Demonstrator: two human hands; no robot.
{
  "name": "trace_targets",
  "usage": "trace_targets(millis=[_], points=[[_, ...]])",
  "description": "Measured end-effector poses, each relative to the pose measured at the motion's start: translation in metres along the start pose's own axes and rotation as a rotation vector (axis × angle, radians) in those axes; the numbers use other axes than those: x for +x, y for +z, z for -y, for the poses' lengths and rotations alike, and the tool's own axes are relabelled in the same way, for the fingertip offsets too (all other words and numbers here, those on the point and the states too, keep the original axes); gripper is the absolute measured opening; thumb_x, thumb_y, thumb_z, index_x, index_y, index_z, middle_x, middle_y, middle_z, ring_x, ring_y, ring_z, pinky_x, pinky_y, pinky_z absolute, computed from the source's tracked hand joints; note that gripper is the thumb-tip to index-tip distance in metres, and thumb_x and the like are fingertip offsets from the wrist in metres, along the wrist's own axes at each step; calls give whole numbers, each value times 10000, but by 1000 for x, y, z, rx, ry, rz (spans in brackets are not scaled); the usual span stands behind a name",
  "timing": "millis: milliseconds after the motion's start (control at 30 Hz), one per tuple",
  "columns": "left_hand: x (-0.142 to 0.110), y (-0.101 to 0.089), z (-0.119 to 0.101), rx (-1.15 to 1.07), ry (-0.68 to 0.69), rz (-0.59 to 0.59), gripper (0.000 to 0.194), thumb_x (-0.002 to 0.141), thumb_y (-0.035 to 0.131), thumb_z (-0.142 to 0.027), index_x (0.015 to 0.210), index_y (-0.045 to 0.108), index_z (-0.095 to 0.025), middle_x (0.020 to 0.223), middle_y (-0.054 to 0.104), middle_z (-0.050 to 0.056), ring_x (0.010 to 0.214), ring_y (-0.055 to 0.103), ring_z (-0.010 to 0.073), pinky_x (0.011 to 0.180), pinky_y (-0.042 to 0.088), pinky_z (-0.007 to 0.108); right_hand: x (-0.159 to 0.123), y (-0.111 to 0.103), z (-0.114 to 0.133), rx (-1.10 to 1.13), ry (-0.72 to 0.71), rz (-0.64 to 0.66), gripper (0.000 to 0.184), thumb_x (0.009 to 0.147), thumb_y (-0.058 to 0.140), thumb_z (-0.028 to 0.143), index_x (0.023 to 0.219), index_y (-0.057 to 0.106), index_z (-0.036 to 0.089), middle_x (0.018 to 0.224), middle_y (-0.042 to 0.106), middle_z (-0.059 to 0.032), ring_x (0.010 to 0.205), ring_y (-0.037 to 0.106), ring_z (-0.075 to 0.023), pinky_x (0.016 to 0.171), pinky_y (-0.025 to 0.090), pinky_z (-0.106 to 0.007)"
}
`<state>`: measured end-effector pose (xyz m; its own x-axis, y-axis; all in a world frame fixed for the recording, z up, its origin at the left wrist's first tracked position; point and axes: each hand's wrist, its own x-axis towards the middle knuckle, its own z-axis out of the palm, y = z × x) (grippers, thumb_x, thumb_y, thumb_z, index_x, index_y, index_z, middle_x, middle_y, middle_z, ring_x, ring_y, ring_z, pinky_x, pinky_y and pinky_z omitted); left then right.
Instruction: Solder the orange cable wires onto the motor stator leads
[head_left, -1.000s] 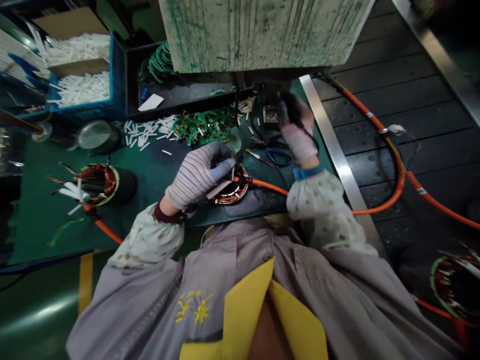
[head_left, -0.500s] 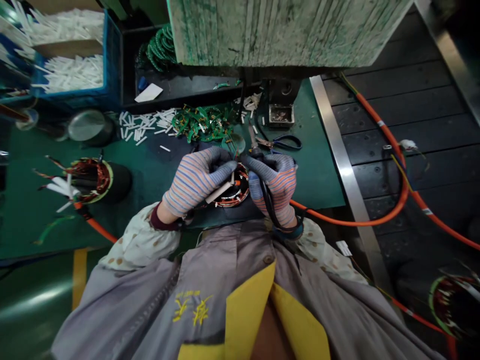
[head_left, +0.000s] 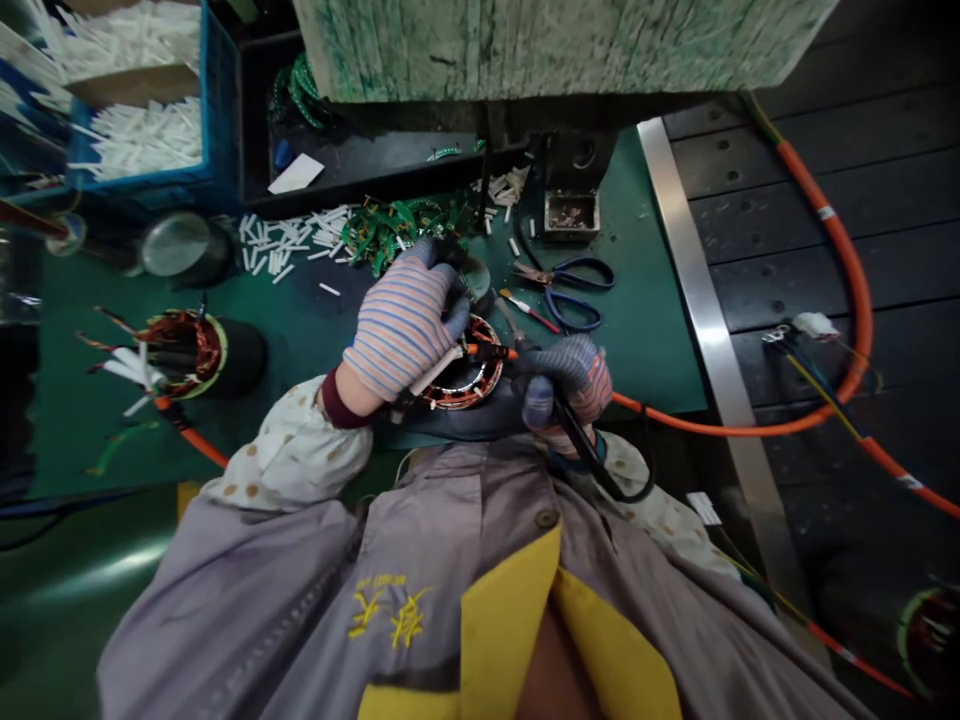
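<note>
At the middle of the frame, the wound stator (head_left: 491,385) sits on the bench, its copper windings ringing a dark bore. The left hand (head_left: 409,320) (in a striped, dark-tipped glove) bends over the stator's upper left; I cannot tell what, if anything, its hidden fingertips pinch. A white sleeve (head_left: 435,371) sticks out beneath that hand, across the rim. Right of the stator, the right hand (head_left: 570,385) has its fingers curled around the dark handle of what looks like a soldering iron (head_left: 511,318), whose shaft points toward the upper left.

If that shaft is hot, a slip leftward could scorch the left glove, the sleeve or the orange cable (head_left: 697,430) at the windings. The black cord (head_left: 592,460), looping below the right hand, could snag on the cuff and jerk the tip. A wide swing could knock the brush (head_left: 536,314) or blue-handled cutters (head_left: 553,277).
</note>
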<state>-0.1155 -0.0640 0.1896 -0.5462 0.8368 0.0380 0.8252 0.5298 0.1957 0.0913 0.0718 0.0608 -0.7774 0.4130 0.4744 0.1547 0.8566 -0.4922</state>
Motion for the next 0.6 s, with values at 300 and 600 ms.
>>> trace_targets(millis=[300,600], points=[[17,-23,-15,131,-31,232,235,1072,721,-271,1211,837,-121,1387,735,219,1302,752,414,1161,642,491,14,-8,-3,-116,-57,172,241,974,736,515,938,941,393,830,814,-84,886,734,-362,848,621,-453],[17,-23,-18,185,-60,222,322,1070,651,-364,1212,845,-150,1313,751,202,1255,740,415,1121,633,513,14,-4,2,-29,-130,105,258,1008,702,490,965,936,393,812,765,-59,885,725,-301,912,584,-400]])
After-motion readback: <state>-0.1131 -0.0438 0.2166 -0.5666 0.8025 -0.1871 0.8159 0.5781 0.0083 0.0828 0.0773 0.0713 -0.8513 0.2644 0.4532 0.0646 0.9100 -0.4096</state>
